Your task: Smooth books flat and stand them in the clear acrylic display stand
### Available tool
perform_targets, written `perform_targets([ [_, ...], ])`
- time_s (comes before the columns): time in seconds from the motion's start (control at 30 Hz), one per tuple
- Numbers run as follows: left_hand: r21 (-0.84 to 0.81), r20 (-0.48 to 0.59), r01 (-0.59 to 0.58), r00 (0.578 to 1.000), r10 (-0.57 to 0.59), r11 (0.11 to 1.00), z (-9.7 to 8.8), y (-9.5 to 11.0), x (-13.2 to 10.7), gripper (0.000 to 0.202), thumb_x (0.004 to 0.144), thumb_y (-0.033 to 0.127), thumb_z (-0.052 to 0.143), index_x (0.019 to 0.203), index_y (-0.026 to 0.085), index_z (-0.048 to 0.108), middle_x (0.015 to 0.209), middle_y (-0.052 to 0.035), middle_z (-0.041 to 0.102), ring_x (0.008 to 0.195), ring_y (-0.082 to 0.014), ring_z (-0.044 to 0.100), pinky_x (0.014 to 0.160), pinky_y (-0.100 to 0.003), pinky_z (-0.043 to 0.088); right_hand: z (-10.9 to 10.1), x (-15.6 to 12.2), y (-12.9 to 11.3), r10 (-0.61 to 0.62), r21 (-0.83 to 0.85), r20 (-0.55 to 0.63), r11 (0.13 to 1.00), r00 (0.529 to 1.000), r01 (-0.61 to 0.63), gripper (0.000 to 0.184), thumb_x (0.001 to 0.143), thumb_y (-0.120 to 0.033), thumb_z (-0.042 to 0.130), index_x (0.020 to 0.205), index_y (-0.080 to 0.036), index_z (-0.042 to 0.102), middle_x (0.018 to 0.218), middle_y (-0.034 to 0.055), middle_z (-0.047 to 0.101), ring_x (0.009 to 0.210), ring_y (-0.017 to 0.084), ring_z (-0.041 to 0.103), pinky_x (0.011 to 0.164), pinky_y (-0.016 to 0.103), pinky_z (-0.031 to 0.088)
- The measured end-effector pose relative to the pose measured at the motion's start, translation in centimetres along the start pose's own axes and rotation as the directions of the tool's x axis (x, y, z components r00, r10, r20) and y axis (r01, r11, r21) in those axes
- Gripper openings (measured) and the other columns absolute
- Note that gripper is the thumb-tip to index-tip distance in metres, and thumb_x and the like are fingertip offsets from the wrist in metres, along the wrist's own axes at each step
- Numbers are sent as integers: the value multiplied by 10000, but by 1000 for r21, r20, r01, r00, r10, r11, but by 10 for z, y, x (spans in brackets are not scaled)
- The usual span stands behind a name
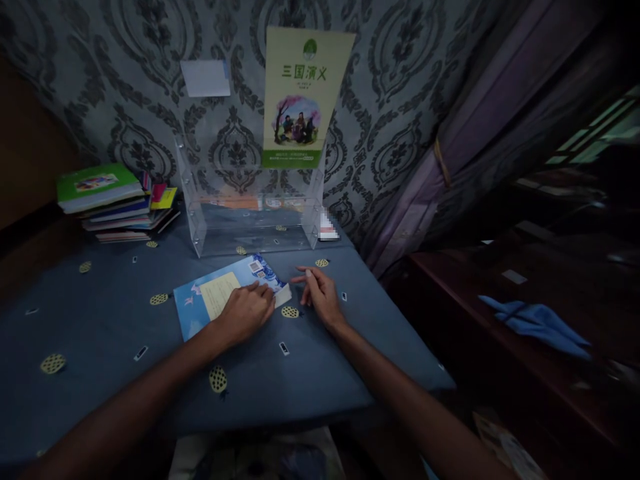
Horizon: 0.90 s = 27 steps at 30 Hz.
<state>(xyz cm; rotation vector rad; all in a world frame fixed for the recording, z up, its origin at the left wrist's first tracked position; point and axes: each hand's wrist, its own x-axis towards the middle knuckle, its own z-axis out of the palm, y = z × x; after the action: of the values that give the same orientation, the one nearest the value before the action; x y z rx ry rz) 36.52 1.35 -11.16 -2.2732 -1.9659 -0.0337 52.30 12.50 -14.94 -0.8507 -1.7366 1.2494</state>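
A light blue book [210, 297] lies flat on the blue tablecloth [110, 327], back cover up. My left hand [246, 312] rests on its near right corner with the fingers curled over the edge. My right hand [319, 292] lies on the cloth just right of the book, fingers stretched toward the book's corner and holding nothing. Behind the book stands a clear acrylic book rack [250, 200]. A green book with Chinese characters [303, 97] stands upright in the rack's top right part.
A stack of several books [115, 203] with a green one on top lies at the back left of the table. A white note [206, 78] hangs on the patterned wall. A blue cloth [537, 323] lies on dark wooden furniture to the right.
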Motion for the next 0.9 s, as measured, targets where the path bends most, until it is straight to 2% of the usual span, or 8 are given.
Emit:
perform_targets([
  [0.2, -21, 17, 24, 1000, -23, 999, -4, 0, 0, 255, 1001, 244, 416, 1006, 140, 650, 1024, -124, 700, 978, -252, 677, 787, -338, 537, 1, -2, -1, -58, 1, 6, 998, 998, 58, 464, 941, -545, 399, 1120, -173, 612, 928, 65, 734, 412, 83, 519, 421, 228, 418],
  [0.33, 4, -32, 6, 999, -6, 1000, 1, 3, -2, 240, 991, 243, 439, 999, 129, 650, 1060, -131, 696, 1012, -258, 665, 827, -366, 544, 0, -5, 0, -120, -6, 43, 993, 992, 121, 448, 965, -531, 386, 1160, -191, 605, 947, 58, 725, 444, 90, 542, 472, 242, 459],
  [0.4, 19, -73, -8, 997, 9, 1000, 5, 5, -4, 235, 983, 265, 464, 1005, 121, 649, 1073, -138, 692, 1039, -268, 652, 860, -383, 542, 0, -8, -1, -150, -39, 123, 987, 981, 156, 438, 981, -511, 372, 1179, -201, 610, 905, 47, 720, 500, 111, 593, 525, 256, 493],
  [0.5, 15, -117, -24, 993, 25, 1000, 12, 4, -7, 243, 967, 286, 504, 1060, 110, 643, 1135, -149, 678, 1095, -284, 631, 899, -398, 536, 0, -12, -4, -164, -169, 301, 960, 940, 221, 389, 999, -438, 373, 1183, -215, 633, 819, 30, 708, 645, 160, 676, 644, 290, 534],
  [0.57, -6, -126, -31, 992, 30, 1000, 15, 1, -9, 271, 959, 297, 524, 1124, 109, 629, 1194, -147, 666, 1146, -287, 613, 922, -395, 533, 0, -15, -8, -168, -268, 355, 924, 920, 272, 354, 997, -379, 389, 1181, -216, 643, 824, 36, 715, 730, 187, 698, 712, 314, 540],
  [0.7, -49, -122, -47, 992, 41, 998, 16, -7, -12, 334, 971, 342, 510, 1204, 122, 605, 1278, -129, 644, 1215, -283, 586, 979, -396, 508, 2, -17, -12, -204, -382, 343, 862, 917, 334, 334, 990, -328, 399, 1199, -213, 634, 930, 63, 744, 836, 213, 710, 771, 332, 539],
  [0.9, -101, -119, -44, 992, 32, 994, 12, -13, -11, 406, 993, 428, 438, 1236, 145, 598, 1325, -130, 618, 1233, -292, 579, 980, -416, 500, 3, -8, -3, -274, -442, 342, 797, 899, 411, 317, 992, -276, 388, 1184, -210, 630, 1086, 92, 732, 958, 224, 700, 859, 360, 537],
])
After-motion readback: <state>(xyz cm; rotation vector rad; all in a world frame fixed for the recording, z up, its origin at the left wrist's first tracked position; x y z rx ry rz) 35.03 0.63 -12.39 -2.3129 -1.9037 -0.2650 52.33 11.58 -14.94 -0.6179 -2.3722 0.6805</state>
